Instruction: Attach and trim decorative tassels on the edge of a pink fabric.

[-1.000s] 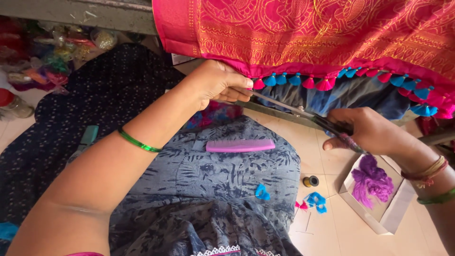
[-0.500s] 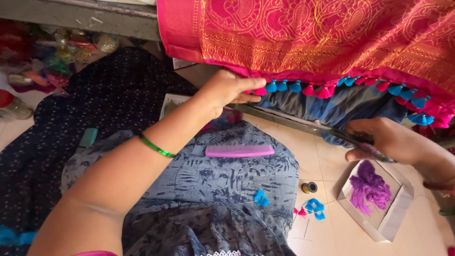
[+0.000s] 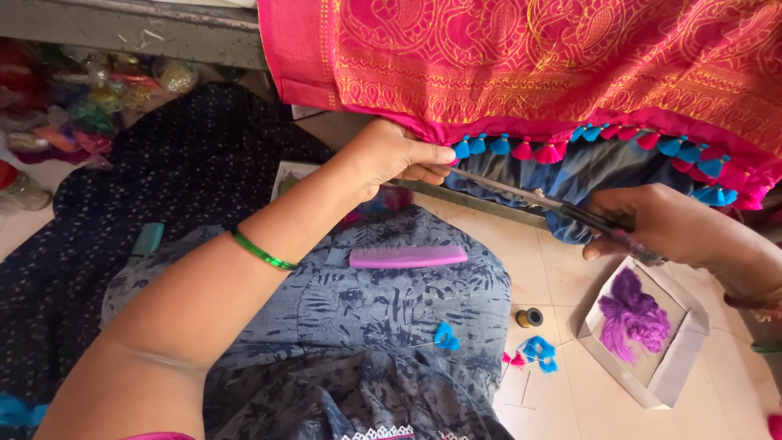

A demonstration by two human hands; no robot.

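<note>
A pink cloth with gold patterns (image 3: 554,65) hangs across the top, its lower hem lined with blue and pink tassels (image 3: 521,149). My left hand (image 3: 391,155) pinches the hem at a blue tassel on the left end of the row. My right hand (image 3: 660,224) grips a pair of long scissors (image 3: 529,198), whose blades point left toward my left hand, just below the tassels. A green bangle (image 3: 261,251) circles my left forearm.
A purple comb (image 3: 407,257) lies on my grey patterned lap. On the tiled floor sit a small thread spool (image 3: 531,317), blue and pink thread scraps (image 3: 538,352), and a white box of purple thread (image 3: 635,322). Dark dotted fabric (image 3: 163,163) spreads at left.
The view shifted, and my left hand slid rightward along the hem. My right hand with the scissors moved right and then back a little to the left.
</note>
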